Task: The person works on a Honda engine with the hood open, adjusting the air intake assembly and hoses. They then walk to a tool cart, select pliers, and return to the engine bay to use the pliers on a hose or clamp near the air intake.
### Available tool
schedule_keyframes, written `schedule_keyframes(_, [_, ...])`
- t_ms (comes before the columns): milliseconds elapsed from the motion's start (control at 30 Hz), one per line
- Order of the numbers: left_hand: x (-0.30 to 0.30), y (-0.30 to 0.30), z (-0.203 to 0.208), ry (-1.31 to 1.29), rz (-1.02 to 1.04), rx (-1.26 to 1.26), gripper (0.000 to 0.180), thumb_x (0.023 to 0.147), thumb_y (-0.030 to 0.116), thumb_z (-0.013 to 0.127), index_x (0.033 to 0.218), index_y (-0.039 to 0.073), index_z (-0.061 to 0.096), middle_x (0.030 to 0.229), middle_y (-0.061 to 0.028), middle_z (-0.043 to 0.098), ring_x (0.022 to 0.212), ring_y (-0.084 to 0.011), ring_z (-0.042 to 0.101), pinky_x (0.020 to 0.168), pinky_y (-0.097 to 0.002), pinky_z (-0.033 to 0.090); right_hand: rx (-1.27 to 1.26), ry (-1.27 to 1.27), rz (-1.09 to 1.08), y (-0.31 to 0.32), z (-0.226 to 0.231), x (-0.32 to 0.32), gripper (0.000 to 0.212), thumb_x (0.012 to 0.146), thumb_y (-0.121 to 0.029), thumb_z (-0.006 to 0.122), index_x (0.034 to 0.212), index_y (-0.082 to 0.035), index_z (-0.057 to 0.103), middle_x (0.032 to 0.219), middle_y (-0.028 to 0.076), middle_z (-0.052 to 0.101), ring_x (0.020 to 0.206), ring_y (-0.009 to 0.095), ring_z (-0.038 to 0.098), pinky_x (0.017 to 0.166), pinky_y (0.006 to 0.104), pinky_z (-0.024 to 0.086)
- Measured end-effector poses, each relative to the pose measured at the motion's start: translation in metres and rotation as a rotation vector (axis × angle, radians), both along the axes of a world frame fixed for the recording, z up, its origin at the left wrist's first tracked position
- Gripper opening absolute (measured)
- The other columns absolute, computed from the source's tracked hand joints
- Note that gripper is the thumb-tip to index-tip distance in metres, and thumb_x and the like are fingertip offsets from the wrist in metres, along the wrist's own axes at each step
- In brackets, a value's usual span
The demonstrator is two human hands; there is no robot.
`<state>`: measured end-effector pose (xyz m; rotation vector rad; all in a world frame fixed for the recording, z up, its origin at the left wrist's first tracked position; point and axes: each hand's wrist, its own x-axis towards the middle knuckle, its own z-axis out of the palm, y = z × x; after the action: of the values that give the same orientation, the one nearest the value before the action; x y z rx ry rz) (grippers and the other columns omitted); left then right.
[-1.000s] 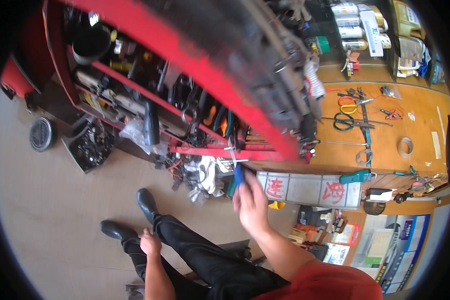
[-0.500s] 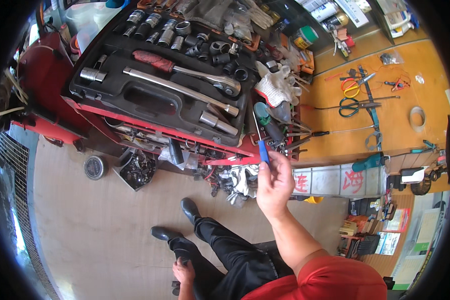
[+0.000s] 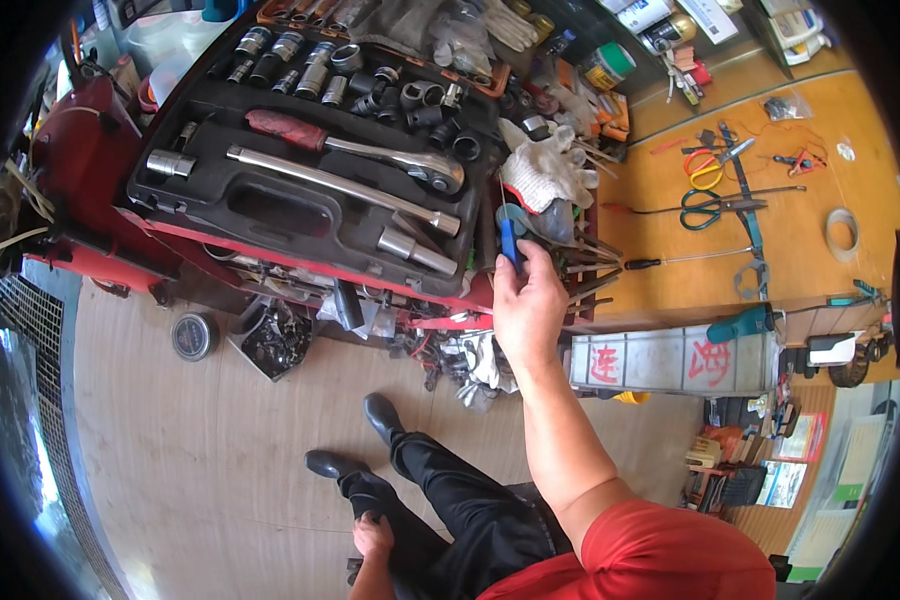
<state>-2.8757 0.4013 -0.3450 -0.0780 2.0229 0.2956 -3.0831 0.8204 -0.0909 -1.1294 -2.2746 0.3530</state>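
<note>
My right hand reaches over the near right corner of the tool case and is closed on the blue handle of a screwdriver. Its thin shaft points away from me toward a white and red work glove. Beside the screwdriver, in the black socket case, lie a red-handled ratchet wrench, a long chrome extension bar and a chrome socket. Low beside my leg, my left hand is closed around something small and dark, mostly hidden by the fingers.
To the right, a wooden bench carries green-handled scissors, yellow-and-red-handled scissors, a black-handled screwdriver and a tape roll. On the floor stand a round tin and a tray of small metal parts.
My right hand has moved forward and slightly left with the screwdriver, bringing it deeper over the tools beside the case. My left hand has shifted slightly right, still by the leg.
</note>
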Motion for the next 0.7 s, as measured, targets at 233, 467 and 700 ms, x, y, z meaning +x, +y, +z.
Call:
schedule_keyframes(233, [-0.002, 0.006, 0.000, 0.001, -0.036, -0.021, 0.039, 0.083, 0.034, 0.064, 0.114, 0.009, 0.066, 0.117, -0.0182, 0.063, 0.112, -0.0353, 0.059, 0.097, -0.0433, 0.047, 0.034, 0.118, 0.064, 0.002, -0.010, -0.010, 0.027, 0.088, -0.012, 0.069, 0.108, 0.004, 0.062, 0.085, 0.020, 0.069, 0.075, 0.034, 0.069, 0.069, 0.0378, 0.055])
schedule_keyframes(467, [-0.002, 0.013, -0.001, -0.007, -0.085, -0.046, 0.038, 0.085, 0.035, 0.064, 0.113, 0.009, 0.066, 0.115, -0.0169, 0.064, 0.111, -0.0349, 0.058, 0.096, -0.0432, 0.047, -0.146, 0.031, 0.023, 0.004, 0.003, 0.003, 0.032, 0.088, -0.017, 0.072, 0.110, 0.002, 0.062, 0.070, 0.011, 0.065, 0.057, 0.019, 0.063, 0.057, 0.0311, 0.051])
schedule_keyframes(700, [-0.002, 0.022, 0.004, 0.006, -0.100, -0.059, 0.041, 0.085, 0.034, 0.062, 0.119, 0.011, 0.064, 0.118, -0.0169, 0.062, 0.112, -0.0351, 0.059, 0.095, -0.0450, 0.048, -0.164, 0.167, 0.357, -0.041, 0.002, 0.059, 0.026, 0.089, 0.000, 0.066, 0.113, 0.004, 0.058, 0.072, 0.002, 0.060, 0.058, 0.005, 0.051, 0.051, 0.0206, 0.042])
